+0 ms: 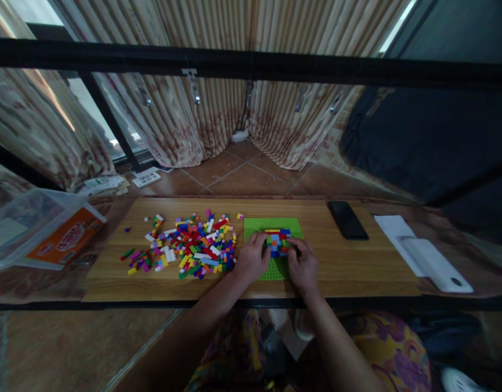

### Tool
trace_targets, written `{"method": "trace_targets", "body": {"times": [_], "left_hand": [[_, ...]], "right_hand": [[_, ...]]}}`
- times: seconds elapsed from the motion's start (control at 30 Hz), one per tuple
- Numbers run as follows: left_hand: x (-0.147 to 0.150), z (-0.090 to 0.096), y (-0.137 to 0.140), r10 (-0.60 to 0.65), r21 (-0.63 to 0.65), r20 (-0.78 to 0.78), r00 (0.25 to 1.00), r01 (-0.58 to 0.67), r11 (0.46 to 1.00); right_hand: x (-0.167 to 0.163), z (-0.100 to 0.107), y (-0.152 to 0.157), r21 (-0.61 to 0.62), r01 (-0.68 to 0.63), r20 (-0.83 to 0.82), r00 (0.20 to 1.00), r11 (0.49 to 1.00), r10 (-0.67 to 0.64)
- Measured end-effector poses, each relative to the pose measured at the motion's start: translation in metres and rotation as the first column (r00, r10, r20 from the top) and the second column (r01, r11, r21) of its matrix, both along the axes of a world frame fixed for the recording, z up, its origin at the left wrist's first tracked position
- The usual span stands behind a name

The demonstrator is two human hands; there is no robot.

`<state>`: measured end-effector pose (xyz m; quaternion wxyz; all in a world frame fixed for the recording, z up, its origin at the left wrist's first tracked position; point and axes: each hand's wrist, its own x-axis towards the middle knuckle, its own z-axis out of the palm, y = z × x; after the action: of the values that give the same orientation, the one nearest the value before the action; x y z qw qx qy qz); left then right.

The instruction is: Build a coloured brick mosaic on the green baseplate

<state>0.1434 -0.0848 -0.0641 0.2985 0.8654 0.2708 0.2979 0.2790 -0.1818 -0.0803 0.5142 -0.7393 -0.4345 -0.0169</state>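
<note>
A green studded baseplate (292, 224) lies on the wooden board, and a low build of multicoloured toy bricks (279, 243) sits on it. At the build's left side is my left hand (253, 255), its thumb and fingers curled against the edge. My right hand (303, 265) grips the opposite side, with bent fingers touching the bricks at the right edge. My fingertips partly cover both ends of the build. A wide heap of loose toy bricks (197, 242) in many colours spreads to the left of the baseplate.
A black phone (348, 220) lies on the wooden board (316, 212) to the right. Beyond it are white paper (393, 234) and a white device (441, 265). A clear plastic box (50, 228) with an orange label stands at the left. A dark bar (251, 60) crosses above.
</note>
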Motion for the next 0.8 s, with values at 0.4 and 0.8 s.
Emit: {"method": "trace_targets", "body": {"times": [0.4, 0.8], "left_hand": [[-0.044, 0.04, -0.004, 0.046, 0.032, 0.068, 0.997, -0.048, 0.998], [-0.107, 0.032, 0.02, 0.251, 0.268, -0.178, 0.951, -0.199, 0.943]], "right_hand": [[0.0, 0.0, -0.001, 0.002, -0.002, -0.009, 1.0, 1.0, 0.002], [0.003, -0.005, -0.002, -0.01, 0.008, 0.025, 1.0, 1.0, -0.008]]}}
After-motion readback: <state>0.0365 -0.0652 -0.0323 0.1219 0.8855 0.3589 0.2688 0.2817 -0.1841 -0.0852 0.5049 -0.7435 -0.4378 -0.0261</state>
